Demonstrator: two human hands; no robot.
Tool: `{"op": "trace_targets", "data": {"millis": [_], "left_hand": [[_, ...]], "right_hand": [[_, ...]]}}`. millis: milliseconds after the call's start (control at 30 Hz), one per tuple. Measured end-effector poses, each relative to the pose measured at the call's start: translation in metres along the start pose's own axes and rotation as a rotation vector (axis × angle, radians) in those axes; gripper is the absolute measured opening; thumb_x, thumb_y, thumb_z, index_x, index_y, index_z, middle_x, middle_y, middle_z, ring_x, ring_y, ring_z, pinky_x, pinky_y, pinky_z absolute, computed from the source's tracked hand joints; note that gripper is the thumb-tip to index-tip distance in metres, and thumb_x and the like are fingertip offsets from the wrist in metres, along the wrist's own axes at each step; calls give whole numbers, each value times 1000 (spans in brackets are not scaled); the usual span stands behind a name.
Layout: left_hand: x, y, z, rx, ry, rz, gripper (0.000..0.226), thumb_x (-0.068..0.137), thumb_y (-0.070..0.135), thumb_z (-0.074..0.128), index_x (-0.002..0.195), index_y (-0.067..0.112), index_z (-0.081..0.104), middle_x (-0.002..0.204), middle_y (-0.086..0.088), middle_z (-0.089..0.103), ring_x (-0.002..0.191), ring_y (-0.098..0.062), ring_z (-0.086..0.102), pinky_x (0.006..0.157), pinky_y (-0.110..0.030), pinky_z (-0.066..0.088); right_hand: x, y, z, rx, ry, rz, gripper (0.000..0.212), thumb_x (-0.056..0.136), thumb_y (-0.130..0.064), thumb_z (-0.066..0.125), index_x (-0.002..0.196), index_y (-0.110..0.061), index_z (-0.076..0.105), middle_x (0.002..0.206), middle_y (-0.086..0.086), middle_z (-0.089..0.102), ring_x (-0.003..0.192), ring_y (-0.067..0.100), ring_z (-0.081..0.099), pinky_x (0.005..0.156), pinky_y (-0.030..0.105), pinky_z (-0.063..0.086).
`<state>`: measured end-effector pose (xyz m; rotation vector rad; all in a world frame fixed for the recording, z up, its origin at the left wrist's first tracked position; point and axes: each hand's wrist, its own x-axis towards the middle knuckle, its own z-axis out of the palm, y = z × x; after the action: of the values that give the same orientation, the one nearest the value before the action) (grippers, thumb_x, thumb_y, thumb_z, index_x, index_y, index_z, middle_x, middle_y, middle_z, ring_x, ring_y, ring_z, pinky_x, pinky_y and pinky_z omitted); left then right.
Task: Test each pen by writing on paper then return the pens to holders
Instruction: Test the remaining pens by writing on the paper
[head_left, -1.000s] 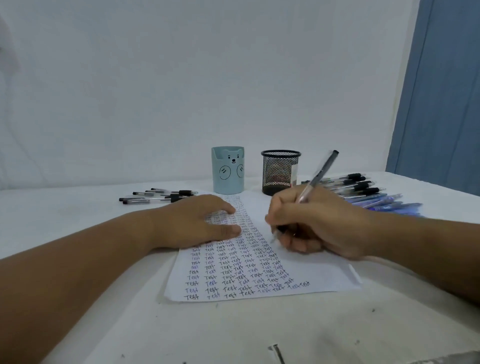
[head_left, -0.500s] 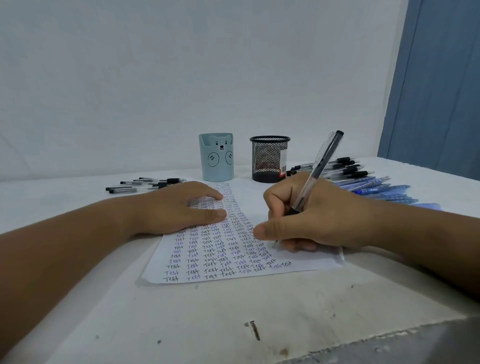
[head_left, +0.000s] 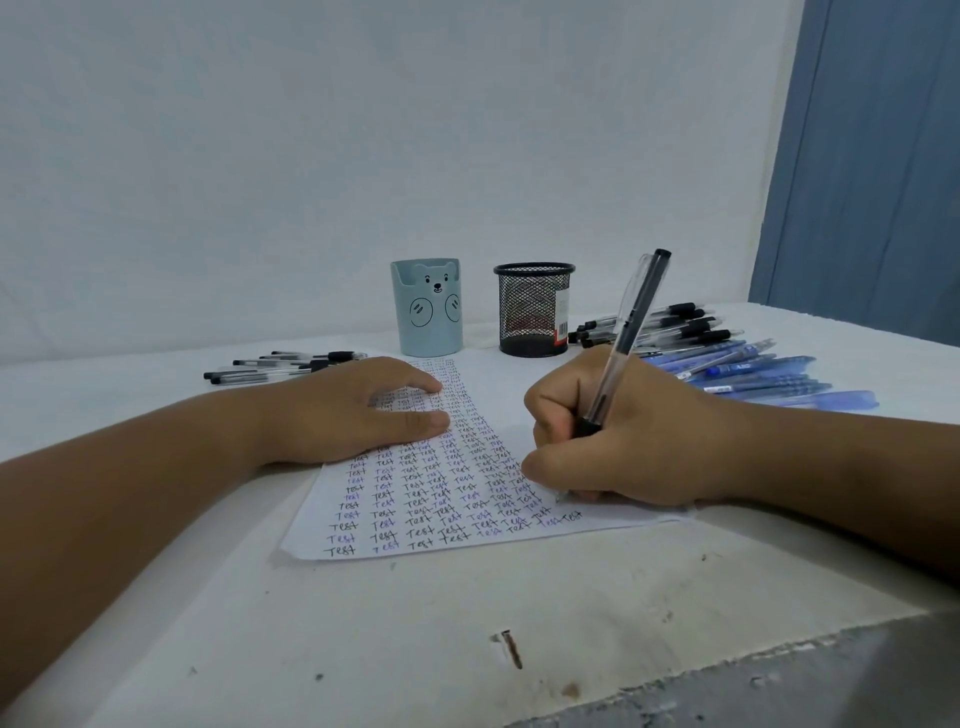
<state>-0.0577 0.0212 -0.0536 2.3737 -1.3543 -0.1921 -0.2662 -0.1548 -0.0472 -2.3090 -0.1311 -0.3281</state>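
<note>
The sheet of paper carries the handwritten word "Test" repeated in many rows and columns, some in black ink, some in blue; the clearest copies stand along its near edge; the black mesh holder bears a red and white sticker with a barcode, its digits too small to read; print on the blue pens is illegible.

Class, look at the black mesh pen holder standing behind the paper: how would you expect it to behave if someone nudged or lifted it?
The black mesh holder looks empty and is open wire, so it is probably light and would slide easily on the smooth white table. It stands taller than wide, so a push near its rim might tip it. Tipped, its round wall would likely roll.
</note>
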Motion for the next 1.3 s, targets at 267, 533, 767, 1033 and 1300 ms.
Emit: {"op": "trace_targets", "data": {"millis": [267, 533, 767, 1033, 1300], "left_hand": [[0, 1, 0, 12, -8, 7, 75, 68, 87, 53, 134, 52, 51, 145, 30, 40, 137, 4, 35, 114, -27, 26], [2, -2, 0, 27, -15, 15, 85, 59, 96, 48, 133, 55, 50, 145, 32, 40, 137, 4, 34, 115, -28, 26], [2, -4, 0, 35, -19, 7, 84, 60, 97, 48, 133, 57, 49, 146, 32, 39, 138, 4, 34, 117, -30, 26], [1, -2, 0, 22, -17, 8, 85, 58, 97, 49, 133, 56, 49, 145, 33, 40, 137, 5, 35, 117, -31, 27], [-1, 0, 0, 10, -23, 0, 79, 63, 93, 51, 133, 56, 50, 145, 32, 40, 138, 4, 35, 118, -32, 26]], "right_hand": [[-1, -1, 1, 11, -53, -37, 46, 83, 0, 70, 51, -22, 45, 49, 2, 50, 46, 15, 42, 50, 30, 35], [-1, 2, 1, 24, -33, -28, 40, 84, -8, 71, 53, -21, 47, 55, 12, 60, 48, 40, 48, 46, 47, 41], [1, 2, 2, 0, -34, -64, 41, 81, -5, 69, 53, -21, 43, 51, 9, 48, 48, 22, 40, 48, 35, 33], [-1, 3, 0, -11, -40, -59, 40, 82, -3, 69, 54, -18, 44, 53, 5, 51, 49, 23, 43, 50, 35, 36], [-1, 3, -1, -14, -50, -81, 42, 82, 1, 67, 53, -18, 42, 51, 1, 48, 48, 14, 40, 51, 31, 33]]}}
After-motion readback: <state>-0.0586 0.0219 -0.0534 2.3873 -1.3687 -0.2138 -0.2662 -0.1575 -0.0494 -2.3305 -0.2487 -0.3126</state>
